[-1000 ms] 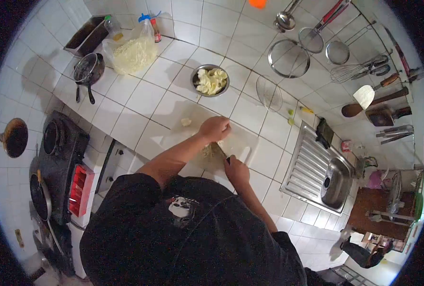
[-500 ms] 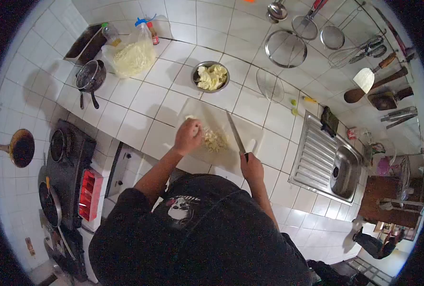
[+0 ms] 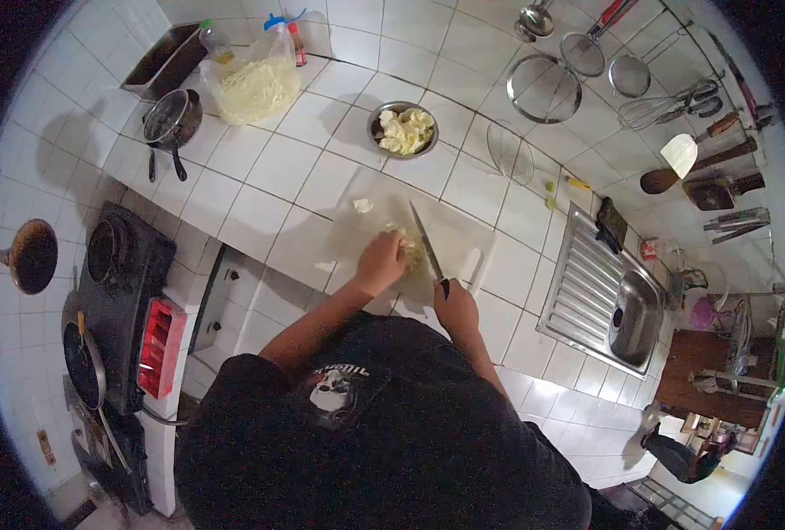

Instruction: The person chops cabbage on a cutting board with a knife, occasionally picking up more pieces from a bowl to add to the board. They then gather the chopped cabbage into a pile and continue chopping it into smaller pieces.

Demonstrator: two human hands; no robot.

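Observation:
My right hand (image 3: pixel 456 307) grips the dark handle of a long kitchen knife (image 3: pixel 426 238), its blade slanting up and left over the white cutting board (image 3: pixel 366 184). Small pale chopped bits (image 3: pixel 417 258) lie on the board along the blade's left side. My left hand (image 3: pixel 381 263) is closed beside them, fingers curled at the pile, with pale bits at the fingertips; what it pinches is mostly hidden. A loose whitish piece (image 3: pixel 362 205) rests on the board's upper left. Behind the board stands a metal bowl (image 3: pixel 377 141) of pale yellow chunks.
At the back left are a plastic bag of pale shreds (image 3: pixel 256 88) and a small saucepan (image 3: pixel 172 119). A steel sink (image 3: pixel 578 274) lies to the right, a black stove (image 3: pixel 123 300) to the left. Sieves (image 3: pixel 544 88) and other utensils hang on the wall.
My left hand has moved right, from the board's left side to the chopped bits near the blade. A whitish piece now shows uncovered on the board. The knife has shifted slightly left.

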